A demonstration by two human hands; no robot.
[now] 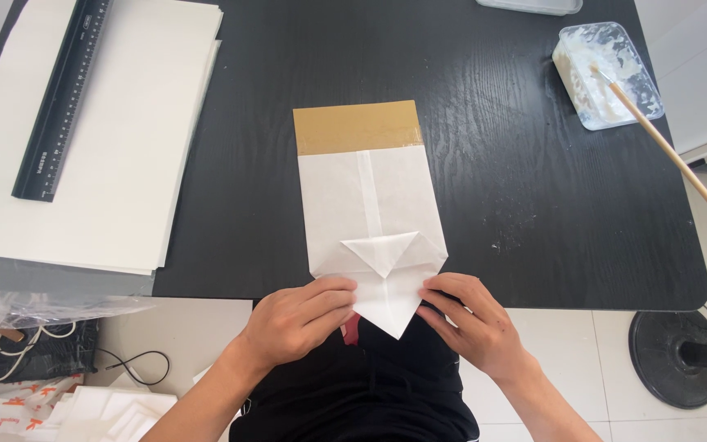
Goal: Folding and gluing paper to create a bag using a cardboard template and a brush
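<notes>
I see a black wood-grain table (484,205). On it lie a white paper bag (366,205) at centre, a stack of white sheets (124,164) at ten o'clock with a black ruler (63,98) on top, and a clear paste tub (607,74) at two o'clock, a wooden-handled brush (664,143) resting in it.

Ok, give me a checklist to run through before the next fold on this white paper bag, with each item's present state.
1. Left hand pinches the folded bottom end of the white paper bag: ok.
2. Right hand presses the opposite corner: ok.
3. Bag lies flat on the black wooden table: ok, though its pointed tip overhangs the edge.
4. Clear plastic paste tub with wooden brush stands apart from the bag: ok.
5. Creases symmetrical: cannot tell.
</notes>
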